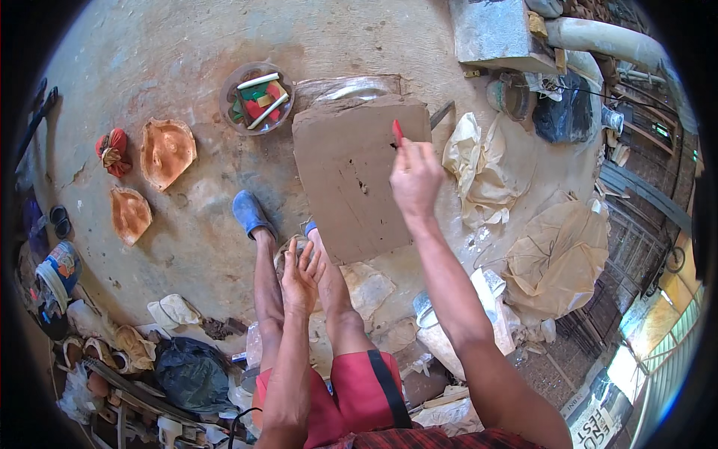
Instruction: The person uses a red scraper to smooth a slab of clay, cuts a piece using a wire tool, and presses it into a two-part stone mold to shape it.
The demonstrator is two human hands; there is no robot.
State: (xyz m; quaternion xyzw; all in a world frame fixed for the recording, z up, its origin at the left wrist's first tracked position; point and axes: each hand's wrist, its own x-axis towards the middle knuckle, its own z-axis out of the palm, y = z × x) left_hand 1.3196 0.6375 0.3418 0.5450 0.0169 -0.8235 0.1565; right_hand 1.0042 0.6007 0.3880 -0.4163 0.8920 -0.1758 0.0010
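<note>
A flat, brown, roughly rectangular clay-like slab [340,179] lies in front of me, with ragged edges and a few dark pits in its surface. Over its right side, my right hand [416,179] is closed round a small red tool [397,132]. The tool's red end points away from me, toward the slab's far edge; the rest is hidden in my fist. My left hand [301,277] hangs above my legs by the slab's near left corner, fingers spread and palm bare.
Beyond the slab's far left corner stands a round tub [232,78] of coloured pieces and pale sticks. Two orange-brown molds [168,153] and a tied red cloth bundle [114,152] lie left. Crumpled cream cloth [475,168] and a brown covered round thing [557,258] are right.
</note>
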